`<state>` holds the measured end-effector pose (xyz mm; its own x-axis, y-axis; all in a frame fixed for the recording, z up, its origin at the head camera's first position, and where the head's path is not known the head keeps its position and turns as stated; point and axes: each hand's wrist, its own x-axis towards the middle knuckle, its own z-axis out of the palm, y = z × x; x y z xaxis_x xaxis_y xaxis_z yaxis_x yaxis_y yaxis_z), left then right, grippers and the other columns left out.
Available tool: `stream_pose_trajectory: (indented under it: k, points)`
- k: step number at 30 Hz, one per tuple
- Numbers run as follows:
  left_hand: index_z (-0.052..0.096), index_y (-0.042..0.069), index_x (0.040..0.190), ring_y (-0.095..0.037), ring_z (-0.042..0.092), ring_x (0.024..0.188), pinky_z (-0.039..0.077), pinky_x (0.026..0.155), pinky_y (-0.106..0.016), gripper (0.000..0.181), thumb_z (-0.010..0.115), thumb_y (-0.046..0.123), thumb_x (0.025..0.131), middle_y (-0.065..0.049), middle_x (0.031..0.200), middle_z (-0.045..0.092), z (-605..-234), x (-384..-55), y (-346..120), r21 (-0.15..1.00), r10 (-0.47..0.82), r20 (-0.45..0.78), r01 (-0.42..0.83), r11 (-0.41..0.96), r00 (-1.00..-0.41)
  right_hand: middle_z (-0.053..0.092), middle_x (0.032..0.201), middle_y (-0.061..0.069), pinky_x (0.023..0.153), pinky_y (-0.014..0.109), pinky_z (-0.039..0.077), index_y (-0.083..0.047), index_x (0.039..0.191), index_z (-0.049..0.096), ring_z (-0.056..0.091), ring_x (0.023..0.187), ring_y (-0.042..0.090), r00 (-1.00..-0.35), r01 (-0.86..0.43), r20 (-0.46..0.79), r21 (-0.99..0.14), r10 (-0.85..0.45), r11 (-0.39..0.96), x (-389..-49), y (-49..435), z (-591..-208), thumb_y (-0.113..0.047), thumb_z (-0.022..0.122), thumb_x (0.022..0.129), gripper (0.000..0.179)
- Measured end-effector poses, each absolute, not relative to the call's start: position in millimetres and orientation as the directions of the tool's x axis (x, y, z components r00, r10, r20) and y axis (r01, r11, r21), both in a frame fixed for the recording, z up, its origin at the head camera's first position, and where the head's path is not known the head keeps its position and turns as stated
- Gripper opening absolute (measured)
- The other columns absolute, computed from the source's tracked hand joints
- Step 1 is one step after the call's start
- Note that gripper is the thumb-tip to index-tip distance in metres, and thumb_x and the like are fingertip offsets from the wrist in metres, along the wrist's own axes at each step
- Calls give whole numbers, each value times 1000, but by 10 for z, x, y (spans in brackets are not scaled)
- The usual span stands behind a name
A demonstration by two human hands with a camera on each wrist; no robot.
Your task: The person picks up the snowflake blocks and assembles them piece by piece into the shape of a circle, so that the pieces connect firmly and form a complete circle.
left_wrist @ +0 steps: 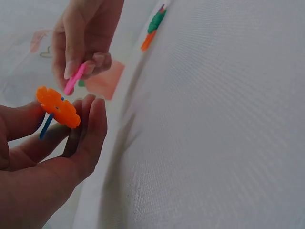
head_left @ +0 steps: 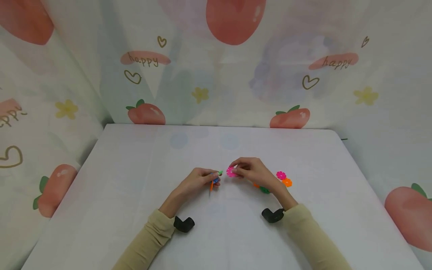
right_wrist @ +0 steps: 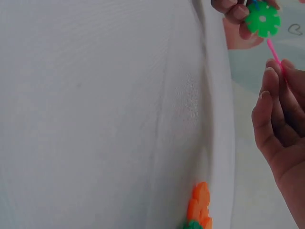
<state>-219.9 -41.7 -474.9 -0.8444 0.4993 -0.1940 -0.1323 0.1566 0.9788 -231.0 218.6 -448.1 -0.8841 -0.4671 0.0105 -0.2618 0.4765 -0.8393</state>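
Note:
My left hand (head_left: 199, 179) pinches a small joined group of notched plastic discs. Its orange disc (left_wrist: 58, 107) slots onto a blue disc (head_left: 215, 180), and a green disc (right_wrist: 263, 19) faces my other hand. Between thumb and fingers, my right hand (head_left: 254, 170) holds a pink notched disc (head_left: 231, 171). In the head view a narrow gap separates the pink disc from the joined group. The right wrist view has the pink disc edge-on, its tip just below the green disc; whether they touch there I cannot tell. Fingers partly cover the blue disc.
Beyond my right wrist lie another pink disc (head_left: 281, 175) and an orange disc (head_left: 287, 182) on the white table (head_left: 135, 150). A dark green disc (head_left: 264, 190) and a partly hidden orange one (head_left: 256, 185) rest beneath that hand. Patterned cloth (head_left: 216, 75) hangs behind the table.

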Motion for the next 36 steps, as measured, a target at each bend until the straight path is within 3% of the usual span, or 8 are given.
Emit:
stream_pose_trajectory:
  k: [7,16,21,26,31,36]
  points:
    - [69,-8,126,-16,73,91,57,94,-30,34,61,18,104,-13,98,77,-4722,-2189,-425,981,519,-180,-117,151,-836,74,87,8,73,28,57,-9,114,73,69,77,30,-875,-269,12,-844,-484,465,-2321,2068,-4461,-9,66,100,16]
    - [68,-11,125,-13,75,81,60,84,-27,31,63,10,102,-18,93,78,-4694,-2186,-402,989,507,-137,-84,125,-851,74,86,7,72,47,58,-6,108,76,69,76,36,-869,-214,-35,-873,-493,438,-2369,2000,-4422,-8,69,98,12]
    - [70,-11,122,-15,75,78,58,80,-24,29,64,8,101,-21,91,78,-4714,-2169,-401,986,505,-132,-61,154,-853,74,82,7,68,44,59,-5,105,77,67,74,38,-856,-226,-43,-866,-516,447,-2373,1980,-4411,-5,70,97,11]
    - [71,-9,122,-21,77,80,57,86,-26,29,65,10,101,-21,92,78,-4731,-2135,-374,981,512,-124,-29,190,-850,74,85,5,66,36,57,-6,105,79,64,71,27,-846,-246,-30,-864,-533,439,-2376,1961,-4434,-4,70,97,12]
    - [74,-2,122,-14,74,89,54,92,-28,32,69,22,100,-12,97,80,-4714,-2102,-356,966,513,-142,-6,257,-846,75,88,3,68,35,56,-10,104,80,64,72,22,-850,-229,-41,-870,-526,437,-2382,1978,-4467,-11,71,97,11]
    - [76,8,122,-11,69,91,54,89,-30,35,72,33,97,-5,103,79,-4675,-2101,-357,967,547,-186,-54,248,-817,74,83,2,69,39,57,-9,102,79,63,70,21,-856,-211,-52,-873,-515,440,-2400,2029,-4485,-14,73,96,10]
